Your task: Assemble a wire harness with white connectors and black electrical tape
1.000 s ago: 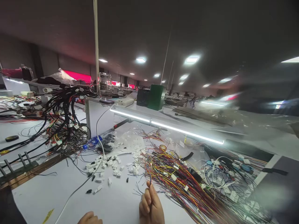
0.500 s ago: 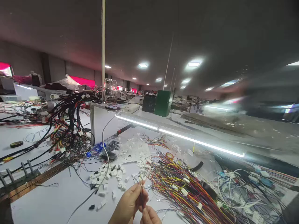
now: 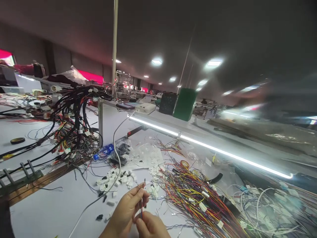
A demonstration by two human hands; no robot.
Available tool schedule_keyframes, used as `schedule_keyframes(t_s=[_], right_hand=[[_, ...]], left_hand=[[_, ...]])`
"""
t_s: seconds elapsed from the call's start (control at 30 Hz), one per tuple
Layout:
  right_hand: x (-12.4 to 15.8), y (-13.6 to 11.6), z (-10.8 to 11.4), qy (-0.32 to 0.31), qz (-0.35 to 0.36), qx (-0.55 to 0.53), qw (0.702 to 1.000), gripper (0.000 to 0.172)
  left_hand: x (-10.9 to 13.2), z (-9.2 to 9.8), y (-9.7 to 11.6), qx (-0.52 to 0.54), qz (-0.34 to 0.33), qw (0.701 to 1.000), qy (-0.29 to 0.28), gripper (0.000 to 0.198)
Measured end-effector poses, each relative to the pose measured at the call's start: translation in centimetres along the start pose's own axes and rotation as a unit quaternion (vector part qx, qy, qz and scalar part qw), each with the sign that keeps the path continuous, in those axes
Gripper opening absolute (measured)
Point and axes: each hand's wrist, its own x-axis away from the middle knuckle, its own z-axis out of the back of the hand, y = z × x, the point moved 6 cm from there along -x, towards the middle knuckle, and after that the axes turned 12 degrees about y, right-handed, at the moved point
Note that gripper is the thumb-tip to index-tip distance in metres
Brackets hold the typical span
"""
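Observation:
Thin wires point(image 3: 141, 205) run between my two hands at the bottom centre, with small tips sticking up above the fingers. My left hand point(image 3: 127, 208) pinches them near those tips. Lower down and to the right, my right hand point(image 3: 150, 225) has its fingers closed on the same wires. White connector housings point(image 3: 115, 180) lie scattered on the table just beyond my left hand. To the right spreads a large bundle of red, yellow and black wires point(image 3: 195, 195) with white connectors among them.
A lit tube point(image 3: 210, 145) crosses above the table. A white cable point(image 3: 115, 145) hangs at centre left. Black harnesses point(image 3: 81, 105), a blue-labelled bottle point(image 3: 104, 151) and a metal-pronged fixture point(image 3: 21, 175) stand or lie leftward. White cables point(image 3: 262, 208) are tangled at right.
The camera view has shifted a little. Both hands appear further left, and the wire tips show more clearly above my left fingers. More of my right hand is visible.

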Motion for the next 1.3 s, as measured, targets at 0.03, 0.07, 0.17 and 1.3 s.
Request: schedule_keyframes(t_s=[0.03,0.07,0.17,1.3], right_hand=[[-0.4,-0.6,0.4,-0.002,0.011,-0.004,1.0,0.047],[-0.6,-1.1,0.8,0.003,0.011,-0.021,1.0,0.047],[-0.6,-1.4,1.8,0.042,-0.021,-0.095,0.994,0.047],[-0.5,0.2,3.2,0.053,-0.154,-0.385,0.909,0.06]], left_hand=[[-0.1,0.3,0.0,0.01,0.011,1.0,0.016,0.03],[-0.1,0.6,0.0,0.019,0.019,0.999,0.029,0.032],[-0.1,0.7,-0.3,0.026,0.028,0.998,0.04,0.03],[-0.5,0.8,-1.0,0.094,0.045,0.994,0.04,0.028]])
